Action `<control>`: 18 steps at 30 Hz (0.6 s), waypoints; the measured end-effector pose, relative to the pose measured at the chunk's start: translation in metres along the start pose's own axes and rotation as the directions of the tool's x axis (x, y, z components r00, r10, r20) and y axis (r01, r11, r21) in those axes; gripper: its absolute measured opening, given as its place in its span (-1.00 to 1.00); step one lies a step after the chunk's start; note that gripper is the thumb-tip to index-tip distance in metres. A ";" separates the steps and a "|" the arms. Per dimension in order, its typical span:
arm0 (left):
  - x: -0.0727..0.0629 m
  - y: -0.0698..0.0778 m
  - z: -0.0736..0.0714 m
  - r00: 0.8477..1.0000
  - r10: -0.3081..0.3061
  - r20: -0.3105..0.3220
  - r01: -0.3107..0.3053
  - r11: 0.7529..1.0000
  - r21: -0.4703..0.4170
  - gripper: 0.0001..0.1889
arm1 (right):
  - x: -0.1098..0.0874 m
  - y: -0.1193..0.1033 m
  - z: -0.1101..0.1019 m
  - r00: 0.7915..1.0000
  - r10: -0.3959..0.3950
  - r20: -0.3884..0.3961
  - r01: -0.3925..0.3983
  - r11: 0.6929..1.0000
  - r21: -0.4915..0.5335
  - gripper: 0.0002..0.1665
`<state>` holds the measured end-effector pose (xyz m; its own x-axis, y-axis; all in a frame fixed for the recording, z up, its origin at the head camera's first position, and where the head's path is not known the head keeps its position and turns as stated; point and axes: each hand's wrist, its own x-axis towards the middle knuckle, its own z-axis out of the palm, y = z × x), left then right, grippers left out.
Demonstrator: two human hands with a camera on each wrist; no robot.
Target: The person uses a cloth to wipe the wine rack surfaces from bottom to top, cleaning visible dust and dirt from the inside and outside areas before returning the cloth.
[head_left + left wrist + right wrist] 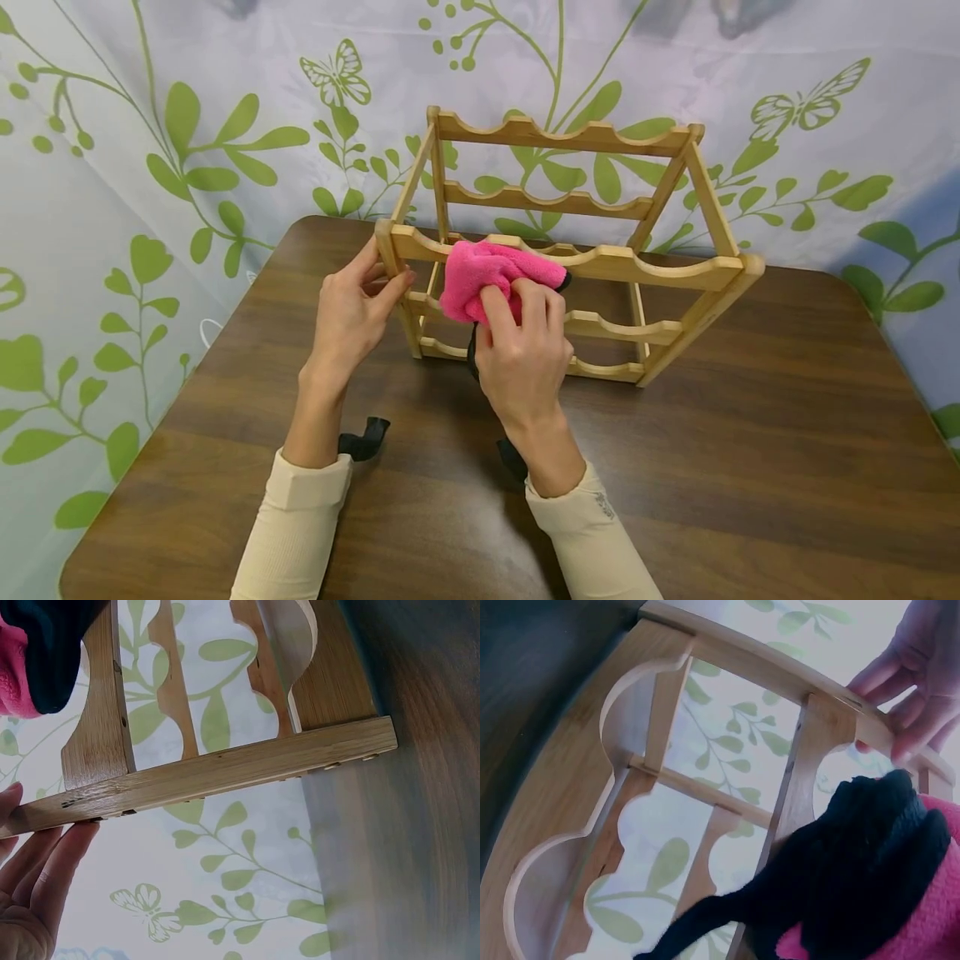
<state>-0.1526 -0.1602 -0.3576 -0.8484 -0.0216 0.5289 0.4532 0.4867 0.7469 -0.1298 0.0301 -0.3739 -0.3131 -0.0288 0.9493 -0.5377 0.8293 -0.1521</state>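
Observation:
A light wooden wine rack (660,271) with scalloped rails stands upright on the brown table. With thumb and fingers, my left hand (351,312) grips its front left post (225,761) near the top. My right hand (527,354) holds a bunched pink cloth (480,271) with black edging against the top front rail, left of its middle. In the right wrist view the cloth's black part (855,862) covers some of the rail, and the left hand (930,682) shows on the post. My right hand itself is out of sight there.
The wooden table (787,467) has rounded corners. Behind it hangs a pale backdrop (247,50) with green leaves and butterflies, close to the rack's back. Black straps (365,439) hang at both wrists.

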 end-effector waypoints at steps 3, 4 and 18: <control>0.000 0.000 0.000 1.000 -0.001 0.001 0.001 1.000 0.002 -0.59 | 0.001 0.004 -0.002 0.999 0.040 -0.001 -0.040 0.999 0.010 -0.92; 0.000 0.000 0.000 1.000 -0.001 0.003 0.001 1.000 0.004 -0.59 | 0.002 0.005 -0.004 0.998 0.055 0.001 -0.055 0.998 0.013 -0.93; -0.001 0.001 -0.001 1.000 0.000 0.010 0.000 1.000 0.008 -0.60 | 0.019 0.031 -0.033 0.969 0.238 0.064 -0.241 0.970 0.040 -0.87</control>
<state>-0.1511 -0.1608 -0.3568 -0.8510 -0.0125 0.5250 0.4514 0.4932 0.7436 -0.1264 0.0734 -0.3517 -0.4819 0.1336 0.8660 -0.4770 0.7891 -0.3871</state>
